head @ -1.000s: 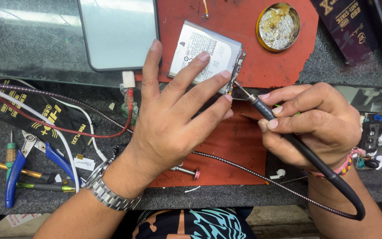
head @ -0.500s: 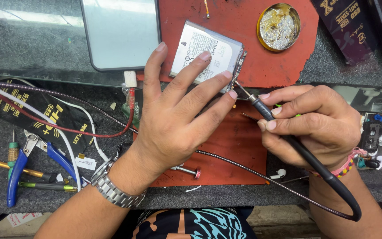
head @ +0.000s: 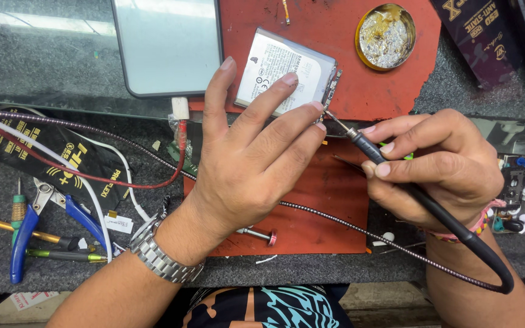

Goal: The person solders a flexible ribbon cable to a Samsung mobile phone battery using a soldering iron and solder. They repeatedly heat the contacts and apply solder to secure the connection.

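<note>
Two hands are at work on a small silver hard drive (head: 284,70) lying flat on a red mat (head: 311,225) on your bench (head: 62,79). Your left hand (head: 247,164) rests open over the drive, fingertips pressing its label side and right edge to pin it down. Your right hand (head: 439,167) is closed in a pen grip around a black soldering iron (head: 396,179), its fine tip touching the connector at the drive's right edge. By the look of it you are mid-way through soldering or reworking that connector. A next move would call for a firm left hand and a steady tip on the one contact, clear of your left fingertips just beside it. An open round tin (head: 385,36) of silvery residue sits beyond on the mat; blue-handled pliers (head: 25,234) lie far left
</note>
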`<state>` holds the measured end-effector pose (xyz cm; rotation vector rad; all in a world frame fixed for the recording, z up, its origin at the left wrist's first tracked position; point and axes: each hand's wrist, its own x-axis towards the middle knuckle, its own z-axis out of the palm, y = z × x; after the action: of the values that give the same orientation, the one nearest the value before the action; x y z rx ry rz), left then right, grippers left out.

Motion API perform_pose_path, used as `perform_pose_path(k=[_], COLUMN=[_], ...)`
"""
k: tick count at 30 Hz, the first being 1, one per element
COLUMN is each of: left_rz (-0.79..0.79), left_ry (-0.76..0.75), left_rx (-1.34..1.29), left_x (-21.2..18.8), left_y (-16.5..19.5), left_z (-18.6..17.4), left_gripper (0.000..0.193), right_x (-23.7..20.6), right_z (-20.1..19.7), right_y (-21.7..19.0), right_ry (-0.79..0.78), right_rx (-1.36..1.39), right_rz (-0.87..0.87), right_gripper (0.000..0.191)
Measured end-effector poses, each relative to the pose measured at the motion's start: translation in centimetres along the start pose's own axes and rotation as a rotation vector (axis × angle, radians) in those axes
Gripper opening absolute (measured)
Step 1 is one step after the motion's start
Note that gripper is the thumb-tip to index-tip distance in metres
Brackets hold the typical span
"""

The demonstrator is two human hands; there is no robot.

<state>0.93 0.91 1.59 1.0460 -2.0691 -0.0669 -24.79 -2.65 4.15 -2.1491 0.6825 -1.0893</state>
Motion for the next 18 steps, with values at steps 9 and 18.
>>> perform_pose_path(k=[9,18], left_rz=[-0.006,-0.019], left_ry=[0.013,0.021], left_rx=[0.005,-0.031], left_x=[0.1,0.44], left_y=[0.17,0.33], left_z=[0.04,-0.07], left_gripper=[0.011,0.015], right_x=[0.13,0.01], right_z=[-0.04,-0.03], right_y=[-0.07,-0.06], right_ry=[-0.007,0.002], right_rx=[0.02,0.019], right_rz=[0.002,0.022], right_gripper=[0.025,0.025])
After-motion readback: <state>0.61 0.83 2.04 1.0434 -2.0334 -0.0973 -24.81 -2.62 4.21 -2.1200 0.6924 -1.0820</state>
